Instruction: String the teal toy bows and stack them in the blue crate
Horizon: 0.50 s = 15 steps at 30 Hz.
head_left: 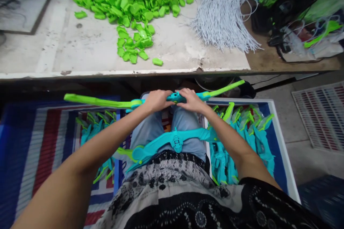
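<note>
Above my knees I hold a plastic toy bow (175, 96), turquoise in the middle with long lime-green arms stretching out to both sides. My left hand (159, 100) is closed around it just left of its centre. On the other side of the centre, my right hand (191, 100) grips it too, the fingers of both hands close together. Across my lap lies a second turquoise toy bow (161, 142), with a green arm at its left end; its right end passes behind my right forearm.
Small green plastic pieces (134, 3) are heaped on the worktable (88, 43) ahead. A bundle of white cords (223, 14) lies to their right. Turquoise-and-green bows fill a white-rimmed crate (285, 171) at my right; more (103, 128) lie at my left over striped sheeting (48, 143).
</note>
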### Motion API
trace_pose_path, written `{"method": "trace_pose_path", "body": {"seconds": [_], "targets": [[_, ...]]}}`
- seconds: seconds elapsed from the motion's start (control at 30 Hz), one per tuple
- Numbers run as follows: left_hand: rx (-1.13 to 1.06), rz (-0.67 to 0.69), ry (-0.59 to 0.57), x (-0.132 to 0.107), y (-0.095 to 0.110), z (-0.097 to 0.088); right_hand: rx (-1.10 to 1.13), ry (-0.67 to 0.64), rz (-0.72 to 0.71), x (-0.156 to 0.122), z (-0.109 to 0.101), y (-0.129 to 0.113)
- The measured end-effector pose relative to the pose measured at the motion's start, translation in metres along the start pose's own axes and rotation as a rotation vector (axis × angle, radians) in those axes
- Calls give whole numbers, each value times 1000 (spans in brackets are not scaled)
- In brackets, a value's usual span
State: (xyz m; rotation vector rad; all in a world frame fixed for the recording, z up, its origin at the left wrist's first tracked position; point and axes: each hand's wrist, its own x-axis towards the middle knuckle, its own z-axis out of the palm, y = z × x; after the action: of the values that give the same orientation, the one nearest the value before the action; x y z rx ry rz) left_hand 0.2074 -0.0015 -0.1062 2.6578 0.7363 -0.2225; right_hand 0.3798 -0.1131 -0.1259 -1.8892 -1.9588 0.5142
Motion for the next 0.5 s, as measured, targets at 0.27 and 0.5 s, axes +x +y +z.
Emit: {"method": "trace_pose_path", "body": {"seconds": [0.27, 0.5], "targets": [[267, 37, 171, -55, 22, 49, -150, 268, -74, 107, -43, -44], [38, 18, 74, -59, 14, 41, -293, 46, -201, 150, -52, -25]]}}
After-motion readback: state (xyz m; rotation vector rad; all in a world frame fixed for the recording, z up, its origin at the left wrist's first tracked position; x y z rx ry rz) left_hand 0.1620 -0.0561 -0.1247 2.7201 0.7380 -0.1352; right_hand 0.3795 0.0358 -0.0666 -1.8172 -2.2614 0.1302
